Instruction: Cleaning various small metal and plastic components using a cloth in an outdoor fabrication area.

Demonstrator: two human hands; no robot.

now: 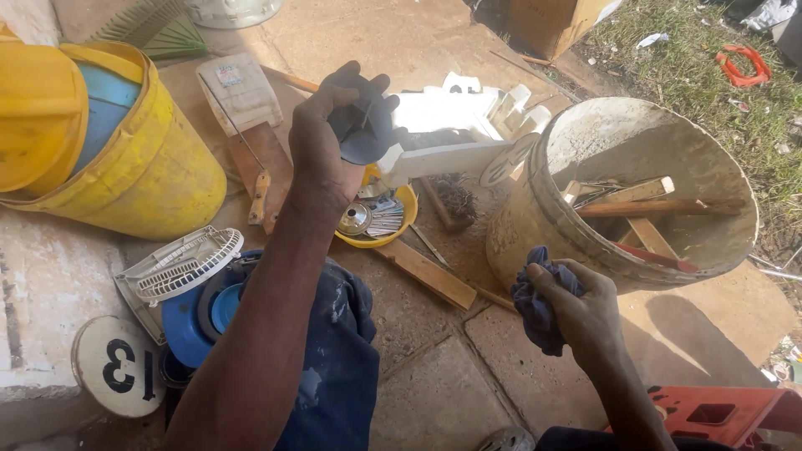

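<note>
My left hand (322,142) is raised over the ground and grips a dark round disc-shaped part (363,125) by its edge. Below that hand sits a small yellow bowl (403,224) holding a shiny metal piece and several small metal parts. My right hand (585,313) is lower right, closed around a crumpled dark blue rag (535,302), just in front of a large dirty white bucket (535,225) with wooden sticks and tools inside.
A yellow bucket (159,167) lies tipped at left. A white fan grille (180,263), blue fan parts (192,321) and a round numbered disc (117,366) lie lower left. Wood strips (430,274), white plastic pieces (468,108), an orange crate (718,413) and grass (735,100) surround.
</note>
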